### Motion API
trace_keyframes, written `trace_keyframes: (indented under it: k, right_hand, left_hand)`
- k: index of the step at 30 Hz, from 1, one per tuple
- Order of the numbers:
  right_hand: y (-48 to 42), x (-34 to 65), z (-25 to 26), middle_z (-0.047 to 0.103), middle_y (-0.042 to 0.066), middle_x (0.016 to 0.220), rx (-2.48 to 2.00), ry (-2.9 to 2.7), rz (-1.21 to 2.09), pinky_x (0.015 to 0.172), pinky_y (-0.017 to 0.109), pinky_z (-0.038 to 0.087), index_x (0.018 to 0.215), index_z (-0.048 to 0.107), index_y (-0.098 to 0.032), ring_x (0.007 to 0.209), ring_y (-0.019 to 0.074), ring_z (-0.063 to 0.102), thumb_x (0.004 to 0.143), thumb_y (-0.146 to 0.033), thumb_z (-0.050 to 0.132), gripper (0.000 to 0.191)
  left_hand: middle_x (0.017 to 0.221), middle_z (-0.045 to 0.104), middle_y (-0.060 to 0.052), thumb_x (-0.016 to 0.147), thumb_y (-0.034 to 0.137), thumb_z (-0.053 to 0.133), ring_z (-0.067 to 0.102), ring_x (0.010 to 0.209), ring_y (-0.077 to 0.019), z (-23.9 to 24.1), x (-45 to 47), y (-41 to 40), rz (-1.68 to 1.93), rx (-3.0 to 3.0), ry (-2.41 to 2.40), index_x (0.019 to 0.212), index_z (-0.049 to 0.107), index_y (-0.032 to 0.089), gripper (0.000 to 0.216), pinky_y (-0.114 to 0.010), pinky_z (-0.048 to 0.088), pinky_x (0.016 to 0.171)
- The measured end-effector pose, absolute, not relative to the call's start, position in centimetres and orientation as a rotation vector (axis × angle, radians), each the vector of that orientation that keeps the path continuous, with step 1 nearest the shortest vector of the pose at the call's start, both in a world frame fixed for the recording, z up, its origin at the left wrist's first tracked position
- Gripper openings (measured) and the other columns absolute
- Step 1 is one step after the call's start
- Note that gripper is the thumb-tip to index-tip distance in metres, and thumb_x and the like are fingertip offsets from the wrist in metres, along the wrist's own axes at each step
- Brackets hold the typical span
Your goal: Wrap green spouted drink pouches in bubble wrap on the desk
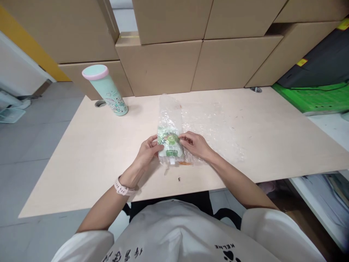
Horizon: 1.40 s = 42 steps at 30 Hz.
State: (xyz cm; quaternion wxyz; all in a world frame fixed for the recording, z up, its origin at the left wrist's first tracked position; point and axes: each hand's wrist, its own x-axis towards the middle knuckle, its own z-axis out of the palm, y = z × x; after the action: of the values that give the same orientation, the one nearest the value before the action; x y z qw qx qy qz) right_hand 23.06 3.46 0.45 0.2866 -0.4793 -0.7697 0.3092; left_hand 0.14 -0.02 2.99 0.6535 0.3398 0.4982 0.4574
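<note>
While both hands pinch it mid-frame, the green packet (170, 145) sits low inside the clear bag (170, 109) on the table (95, 163); left hand (148, 148) grips one edge, right hand (195, 143) the other; bag's far end seemingly unsealed; bubble wrap (218, 127) just right, not yet round anything; tumbler (107, 91) upper left.

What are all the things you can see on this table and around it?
pouch: one, green and white, table middle, inside the wrap.
bubble wrap: clear, around the pouch and spread rightward; count unclear.
cup: one, mint with pink lid, far left of table.
boxes: several, brown, stacked behind the table.
table: one, pale wood.
mat: one, green, far right.
watch: one, pale pink, left wrist.
left hand: holds the pouch's left side.
right hand: holds its right side.
</note>
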Motion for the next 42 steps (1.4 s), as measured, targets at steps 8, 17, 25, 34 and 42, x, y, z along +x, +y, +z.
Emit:
trace_keyframes:
  k: [8, 17, 25, 34, 42]
  right_hand:
    - [3.5, 23.4, 1.1, 0.068, 0.005, 0.099, -1.195, -2.009, 1.031, 0.071, 0.030, 0.047, 0.115, 0.072, -0.021, 0.076, 0.0154, 0.061, 0.090, -0.028, 0.058, 0.029]
    - [4.2, 25.3, 0.6, 0.066, 0.001, 0.069, -1.212, -1.751, 1.477, 0.060, 0.028, 0.046, 0.076, 0.071, -0.015, 0.066, 0.0180, 0.059, 0.076, -0.032, 0.068, 0.017]
    - [4.2, 26.3, 2.1, 0.065, 0.001, 0.067, -1.359, -1.880, 1.299, 0.057, 0.027, 0.044, 0.064, 0.067, -0.016, 0.068, 0.0192, 0.060, 0.069, -0.026, 0.068, 0.010]
    - [5.2, 27.2, 2.5, 0.066, 0.003, 0.074, -1.454, -1.323, 1.352, 0.052, 0.027, 0.045, 0.097, 0.067, -0.021, 0.061, 0.0168, 0.060, 0.084, -0.061, 0.067, 0.042]
    - [4.7, 25.4, 0.7, 0.070, 0.003, 0.094, -1.216, -1.261, 1.522, 0.075, 0.033, 0.054, 0.104, 0.060, -0.021, 0.084, 0.0199, 0.066, 0.073, -0.051, 0.082, 0.049]
  left_hand:
    - [0.102, 0.070, -0.006, 0.086, 0.040, 0.071, 0.064, 0.100, -0.0220, 2.1, 0.5, -0.4, 1.099, 1.042, 0.844, 0.139, 0.061, 0.024, 0.056, -0.039, 0.048, 0.096]
    - [0.154, 0.035, -0.011, 0.091, 0.025, 0.064, 0.027, 0.146, -0.0361, 0.4, 3.2, -2.4, 0.770, 2.336, 0.840, 0.159, 0.028, 0.037, 0.078, -0.060, 0.031, 0.119]
    - [0.149, 0.045, -0.012, 0.095, 0.021, 0.057, 0.035, 0.142, -0.0320, -0.2, 3.5, -2.0, 0.746, 2.542, 0.885, 0.148, 0.043, 0.027, 0.055, -0.055, 0.039, 0.117]
    - [0.147, 0.052, -0.011, 0.095, 0.017, 0.058, 0.038, 0.145, -0.0303, -0.8, 3.5, -1.9, 0.755, 2.554, 0.850, 0.130, 0.063, 0.025, 0.036, -0.055, 0.042, 0.114]
    - [0.153, 0.043, -0.010, 0.093, 0.031, 0.066, 0.037, 0.146, -0.0288, 0.5, 2.9, -2.0, 0.894, 2.083, 0.924, 0.123, 0.065, 0.028, 0.030, -0.054, 0.037, 0.118]
